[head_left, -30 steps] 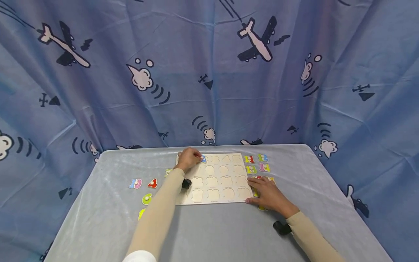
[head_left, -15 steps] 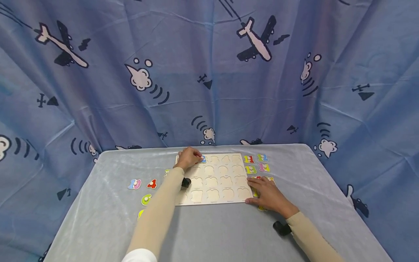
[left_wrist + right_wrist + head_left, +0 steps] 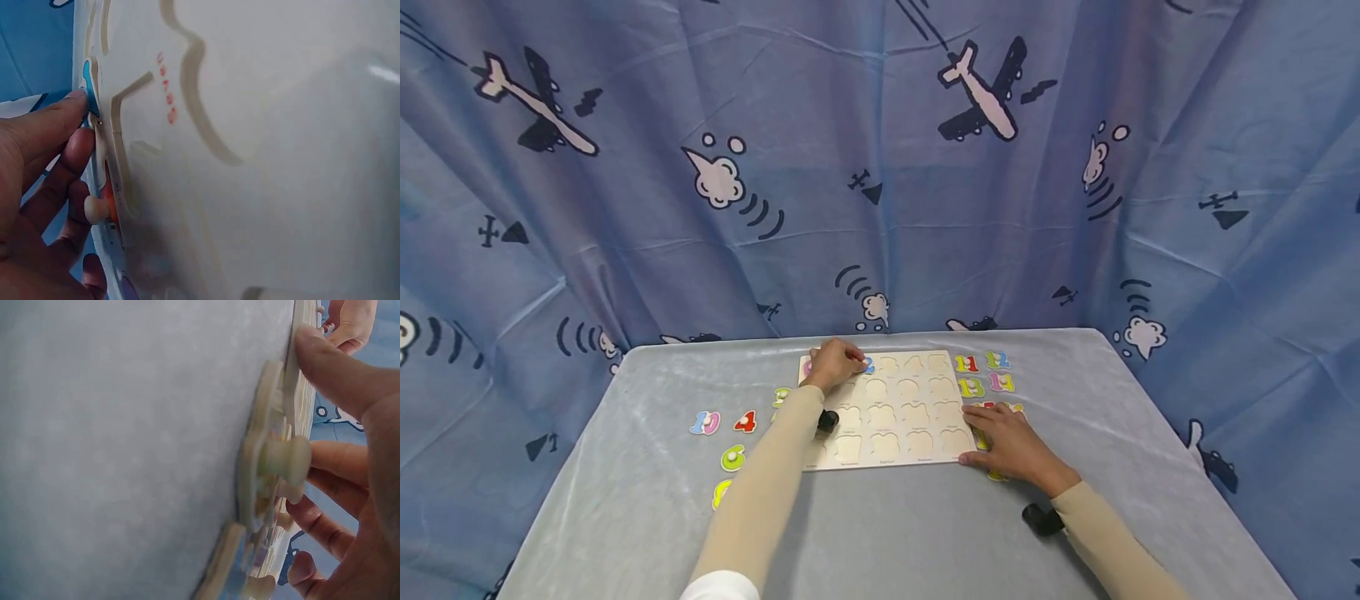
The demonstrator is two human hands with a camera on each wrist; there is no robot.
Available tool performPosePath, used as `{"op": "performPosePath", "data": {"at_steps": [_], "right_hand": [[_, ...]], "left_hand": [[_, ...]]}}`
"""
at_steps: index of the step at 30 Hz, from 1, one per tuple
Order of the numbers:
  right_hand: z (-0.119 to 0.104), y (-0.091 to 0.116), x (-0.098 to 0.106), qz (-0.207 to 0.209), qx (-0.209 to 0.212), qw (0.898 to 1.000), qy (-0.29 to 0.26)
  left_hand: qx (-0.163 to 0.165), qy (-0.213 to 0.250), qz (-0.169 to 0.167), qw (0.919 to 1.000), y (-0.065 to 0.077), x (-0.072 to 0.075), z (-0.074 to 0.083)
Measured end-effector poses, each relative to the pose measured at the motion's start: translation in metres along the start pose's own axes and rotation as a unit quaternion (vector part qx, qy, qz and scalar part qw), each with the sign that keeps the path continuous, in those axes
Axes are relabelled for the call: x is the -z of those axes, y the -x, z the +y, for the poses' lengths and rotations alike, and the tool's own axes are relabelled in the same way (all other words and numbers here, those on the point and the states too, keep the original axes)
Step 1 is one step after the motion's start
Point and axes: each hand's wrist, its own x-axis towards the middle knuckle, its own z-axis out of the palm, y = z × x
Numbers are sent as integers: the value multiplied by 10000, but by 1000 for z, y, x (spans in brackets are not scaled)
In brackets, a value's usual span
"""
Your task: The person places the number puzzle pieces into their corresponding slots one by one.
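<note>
A pale wooden number puzzle board (image 3: pixel 859 465) lies on the table, with rows of mostly bare recesses. My left hand (image 3: pixel 833 365) reaches over its far left part, and thumb and index finger pinch a blue number 2 puzzle piece (image 3: pixel 869 365) in the top row. In the left wrist view the thumb tip is on that blue piece (image 3: pixel 91 87); a red piece (image 3: pixel 112 201) with a pale knob sits beside it under the other fingers. My right hand (image 3: pixel 1011 442) rests at the board's near right corner, fingers spread and thumb on the edge, over several loose pieces.
Left of the board lie a 10 piece (image 3: pixel 705 423), a red 4 (image 3: pixel 746 422), a green 6 (image 3: pixel 733 457) and others, partly behind the left forearm. To the right are an 11 (image 3: pixel 967 363), a 12 (image 3: pixel 997 360) and more knobbed pieces. A blue curtain (image 3: pixel 805 167) hangs behind.
Both hands hold nearly the same places. The head view has shifted slightly, and a bit of a pink piece now shows at the board's far left corner.
</note>
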Motion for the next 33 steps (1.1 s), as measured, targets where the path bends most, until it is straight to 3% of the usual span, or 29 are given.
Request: {"op": "performPosePath", "data": {"at_steps": [14, 21, 25, 29, 33], "right_hand": [[1, 0, -1, 32, -14, 10000, -89], [0, 0, 0, 22, -43, 9999, -107], [-1, 0, -1, -40, -79, 9998, -179], [0, 1, -1, -48, -96, 9998, -176], [0, 1, 0, 2, -51, 9999, -158]], "left_hand": [[-184, -718, -207, 9970, -3, 3, 5], [-112, -615, -96, 9980, -1, 1, 5], [-243, -569, -24, 9981, 3, 4, 4], [-562, -450, 14, 9974, 9, 13, 3], [-652, -16, 38, 9979, 16, 29, 2]]}}
